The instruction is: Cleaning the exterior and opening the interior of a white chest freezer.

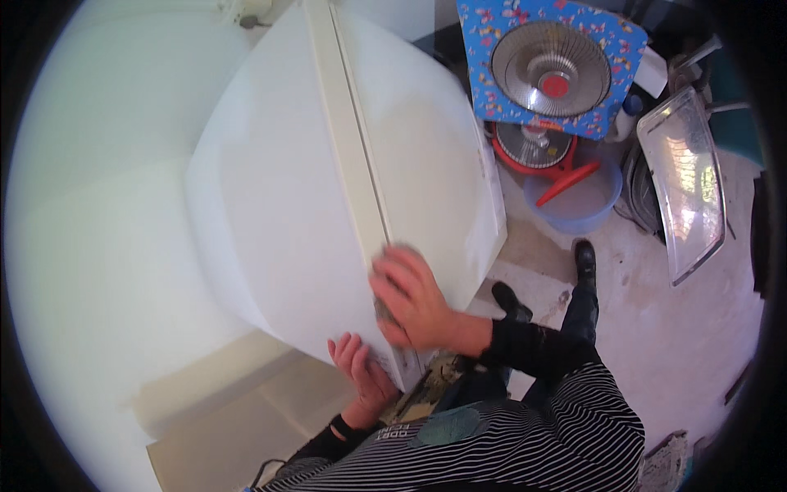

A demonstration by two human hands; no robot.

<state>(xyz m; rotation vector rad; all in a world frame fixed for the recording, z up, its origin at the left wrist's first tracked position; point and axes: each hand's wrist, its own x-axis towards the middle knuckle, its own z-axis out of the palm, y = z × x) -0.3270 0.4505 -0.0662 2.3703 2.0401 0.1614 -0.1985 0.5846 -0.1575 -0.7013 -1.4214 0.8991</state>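
A large white appliance cabinet (289,203) stands before me, with a cream edge strip (344,154) and a dark narrow seam running along it. My right hand (415,301), blurred, bears down on the strip near its close end. Its curled fingers cover most of a small grey-brown pad (384,312), whose material I cannot make out. Lower left, my left hand (366,372) lies against the near corner of the cabinet, fingers slightly apart and nothing visible in them.
Right of the cabinet are a dish-shaped heater (553,67) on a blue patterned panel, a red-rimmed heater (535,147) and a translucent plastic tub (575,200). A clear tray-like panel (688,184) leans farther right. Cardboard (227,424) lies at lower left.
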